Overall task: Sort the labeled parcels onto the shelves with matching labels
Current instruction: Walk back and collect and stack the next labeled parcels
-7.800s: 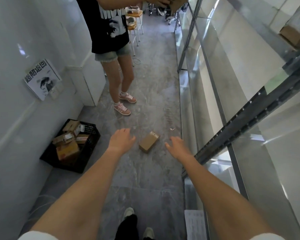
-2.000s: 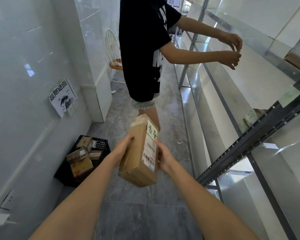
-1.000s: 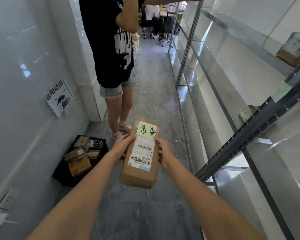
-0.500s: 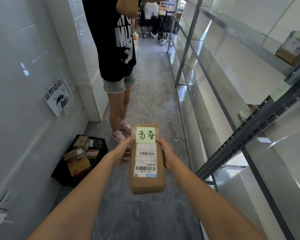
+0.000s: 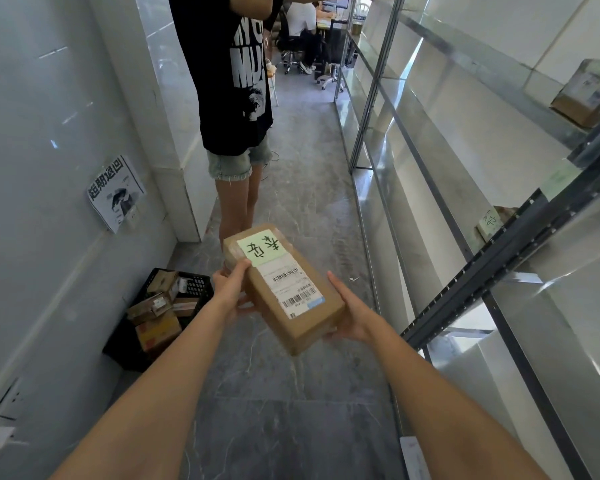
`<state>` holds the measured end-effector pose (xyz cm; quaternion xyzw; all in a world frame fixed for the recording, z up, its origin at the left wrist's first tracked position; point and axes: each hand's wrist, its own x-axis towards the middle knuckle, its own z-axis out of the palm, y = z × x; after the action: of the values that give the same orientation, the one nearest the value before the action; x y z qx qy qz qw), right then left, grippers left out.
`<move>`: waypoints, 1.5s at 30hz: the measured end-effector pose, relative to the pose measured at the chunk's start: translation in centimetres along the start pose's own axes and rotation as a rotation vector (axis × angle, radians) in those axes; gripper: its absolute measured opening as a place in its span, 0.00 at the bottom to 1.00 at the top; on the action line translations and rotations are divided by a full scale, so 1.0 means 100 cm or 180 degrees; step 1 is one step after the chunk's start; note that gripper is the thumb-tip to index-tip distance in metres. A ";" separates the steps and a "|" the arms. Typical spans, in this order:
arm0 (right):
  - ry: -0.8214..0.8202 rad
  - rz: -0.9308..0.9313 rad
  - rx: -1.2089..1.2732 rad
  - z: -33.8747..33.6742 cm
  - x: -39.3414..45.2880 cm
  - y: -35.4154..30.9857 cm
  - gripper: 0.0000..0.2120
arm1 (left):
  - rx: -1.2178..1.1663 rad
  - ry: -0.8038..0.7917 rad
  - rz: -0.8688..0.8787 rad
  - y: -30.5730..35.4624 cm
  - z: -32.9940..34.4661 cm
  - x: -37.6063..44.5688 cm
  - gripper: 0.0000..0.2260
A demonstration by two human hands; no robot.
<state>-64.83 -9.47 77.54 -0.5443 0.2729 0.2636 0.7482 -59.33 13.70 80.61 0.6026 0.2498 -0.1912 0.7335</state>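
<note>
A long brown cardboard parcel (image 5: 284, 306) with a green handwritten note and a white barcode label is held in front of me at waist height, turned diagonally. My left hand (image 5: 231, 289) grips its left side with the thumb on top near the note. My right hand (image 5: 349, 315) grips its near right end from below. The metal shelves (image 5: 492, 258) run along the right; a green label (image 5: 556, 174) sticks to a beam, and a small parcel with a green note (image 5: 490, 221) lies on the middle shelf.
A black crate (image 5: 198, 287) with several parcels stands on the floor at the left wall. A person in a black shirt (image 5: 236, 98) stands close ahead in the narrow aisle. Another box (image 5: 586, 95) sits on the upper shelf. A paper lies on the floor (image 5: 414, 455).
The parcel, picked up off the floor earlier, has turned from pointing straight ahead to lying diagonally. My right hand has slid to its near end.
</note>
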 end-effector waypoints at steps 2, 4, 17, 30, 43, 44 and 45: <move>-0.0109 0.0002 0.0428 -0.010 0.001 0.008 0.42 | -0.0243 0.0147 0.0047 0.002 -0.001 0.000 0.31; -0.0310 -0.0048 0.0947 -0.010 0.000 0.014 0.45 | -0.0497 0.0319 0.0109 0.003 0.001 -0.002 0.36; 0.0140 -0.0312 0.1105 0.013 -0.002 -0.003 0.25 | -0.0655 0.0043 0.0086 -0.001 0.008 0.000 0.40; 0.0260 -0.0238 0.0913 -0.010 -0.010 -0.017 0.24 | 0.0503 -0.0511 -0.0409 0.022 -0.057 0.014 0.30; 0.0535 -0.0873 0.1996 -0.010 -0.012 -0.040 0.12 | 0.0158 -0.1640 -0.0623 0.007 -0.039 0.006 0.27; 0.0495 -0.0877 0.1972 -0.007 -0.010 -0.041 0.13 | 0.0099 -0.1716 -0.0652 0.005 -0.036 0.006 0.29; 0.0447 -0.0839 0.1912 -0.003 -0.007 -0.040 0.15 | 0.0051 -0.1778 -0.0678 0.004 -0.033 0.006 0.31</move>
<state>-62.60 -10.94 80.62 -0.3470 0.3165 0.0341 0.8822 -59.04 16.99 80.13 0.5028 0.0986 -0.4274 0.7449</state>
